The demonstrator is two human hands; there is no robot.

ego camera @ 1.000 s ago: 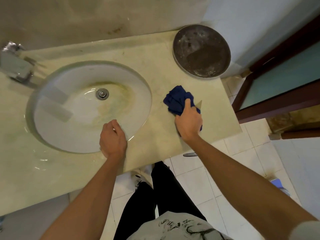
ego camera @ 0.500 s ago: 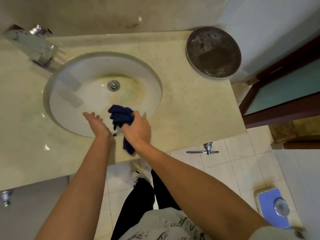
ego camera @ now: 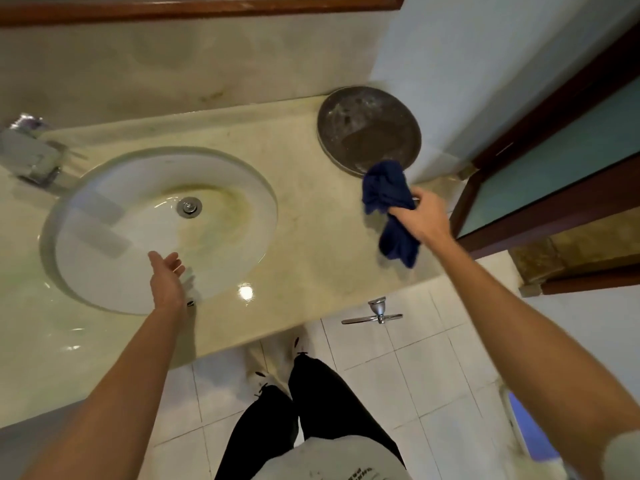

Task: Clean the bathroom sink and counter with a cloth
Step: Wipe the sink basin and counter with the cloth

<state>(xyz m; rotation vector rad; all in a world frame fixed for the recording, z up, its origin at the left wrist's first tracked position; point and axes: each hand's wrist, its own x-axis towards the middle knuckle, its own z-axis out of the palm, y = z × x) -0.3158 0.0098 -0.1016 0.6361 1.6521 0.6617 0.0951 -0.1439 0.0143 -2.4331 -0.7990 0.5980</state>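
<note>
On the right-hand stretch of the pale cream marble counter [ego camera: 304, 161], the person's right hand [ego camera: 420, 216] grips a bunched dark blue cloth [ego camera: 389, 202], fingers curled round its middle so that one wad bulges up toward the back wall and a loose tail hangs down toward the front edge. The cloth sits just in front of a round, dull grey metal tray [ego camera: 367, 128] that stands at the back corner, its upper wad overlapping the tray's near rim; whether the cloth actually touches the stone beneath cannot be told. The left hand [ego camera: 166, 280] is held apart from all this, over the near side of the white oval undermount sink [ego camera: 114, 285], palm turned up and fingers relaxed and spread, holding nothing. A yellow-green stain rings the chrome drain [ego camera: 188, 205], and a chrome tap [ego camera: 29, 157] stands at the far left, blurred. The step in hand appears to be wiping the counter to the right of the basin, with the stained bowl not yet dealt with. The next move probably calls for pressing the cloth flat to the stone and sweeping it along the strip beside the tray, minding the tail so it does not drag over the edge, then carrying it back into the basin to scrub the discoloured ring.
</note>
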